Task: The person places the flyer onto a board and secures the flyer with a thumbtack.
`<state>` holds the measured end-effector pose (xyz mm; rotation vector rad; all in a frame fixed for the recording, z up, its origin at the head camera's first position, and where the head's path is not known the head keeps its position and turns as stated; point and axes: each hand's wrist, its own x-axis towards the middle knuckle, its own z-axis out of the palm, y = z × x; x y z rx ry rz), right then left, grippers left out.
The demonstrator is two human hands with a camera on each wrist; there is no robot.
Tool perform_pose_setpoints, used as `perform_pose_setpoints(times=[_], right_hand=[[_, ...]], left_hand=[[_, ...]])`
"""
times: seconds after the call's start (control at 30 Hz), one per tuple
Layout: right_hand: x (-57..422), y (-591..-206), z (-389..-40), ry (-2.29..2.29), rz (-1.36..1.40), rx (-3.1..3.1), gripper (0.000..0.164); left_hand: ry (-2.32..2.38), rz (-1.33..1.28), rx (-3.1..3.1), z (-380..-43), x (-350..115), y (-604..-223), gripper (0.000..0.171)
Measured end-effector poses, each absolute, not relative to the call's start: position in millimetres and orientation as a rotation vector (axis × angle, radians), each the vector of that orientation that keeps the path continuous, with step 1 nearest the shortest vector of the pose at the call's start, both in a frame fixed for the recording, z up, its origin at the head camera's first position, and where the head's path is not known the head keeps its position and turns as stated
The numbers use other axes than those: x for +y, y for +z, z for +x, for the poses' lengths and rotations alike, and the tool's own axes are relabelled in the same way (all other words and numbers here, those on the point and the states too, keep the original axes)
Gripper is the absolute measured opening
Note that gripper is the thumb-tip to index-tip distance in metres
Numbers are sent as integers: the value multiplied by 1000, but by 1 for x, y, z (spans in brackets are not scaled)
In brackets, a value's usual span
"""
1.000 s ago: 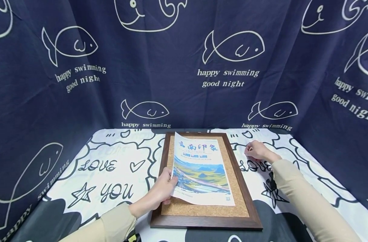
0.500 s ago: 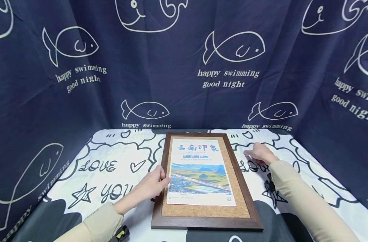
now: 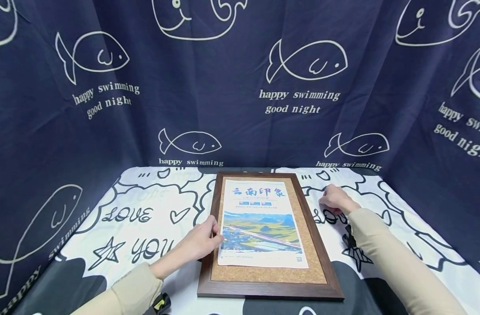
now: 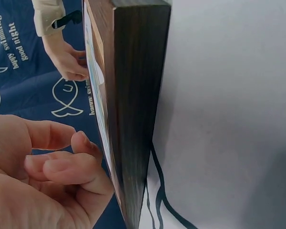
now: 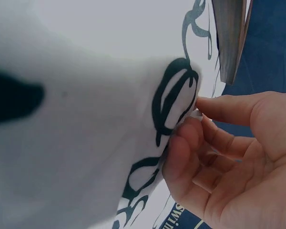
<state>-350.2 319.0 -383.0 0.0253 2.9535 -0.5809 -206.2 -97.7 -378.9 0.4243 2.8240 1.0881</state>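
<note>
A framed cork board (image 3: pixel 263 276) with a dark brown wooden rim lies on the table. On its cork rests a white poster (image 3: pixel 259 232) with Chinese lettering and a coloured landscape. My left hand (image 3: pixel 200 239) hovers at the board's left rim, its thumb near the poster's edge. In the left wrist view its fingers (image 4: pixel 69 167) are loosely bent, with nothing seen between them. Right of the board, my right hand (image 3: pixel 336 199) is low over the tablecloth. In the right wrist view its thumb and fingers pinch a small whitish, translucent object (image 5: pixel 196 114), mostly hidden.
The table has a white cloth (image 3: pixel 145 197) with black doodles and lettering. A dark blue curtain (image 3: pixel 240 87) printed with fish stands behind and along both sides. Open cloth lies left and right of the board.
The left hand has let go of the poster's lifted left edge and drawn back to the left. The poster now lies flat on the cork. The right hand has barely shifted.
</note>
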Motion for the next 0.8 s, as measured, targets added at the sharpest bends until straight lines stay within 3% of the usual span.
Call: perform_pose_setpoints(times=[0.1, 0.27, 0.4, 0.67, 0.8], right_hand=[[320, -383, -349, -611, -27, 2952, 20], [321, -382, -345, -581, -26, 2968, 36], [320, -381, -342, -543, 24, 2984, 40], [317, -381, -338, -498, 73, 3009, 35], [316, -382, -336, -492, 109, 3014, 28]], left_hand=[[1099, 434, 2824, -209, -98, -379, 14], [1114, 510, 2852, -215, -98, -378, 14], [1024, 634, 2946, -225, -99, -380, 19], [729, 809, 2946, -243, -101, -390, 57], [595, 794, 2909, -246, -101, -396, 68]])
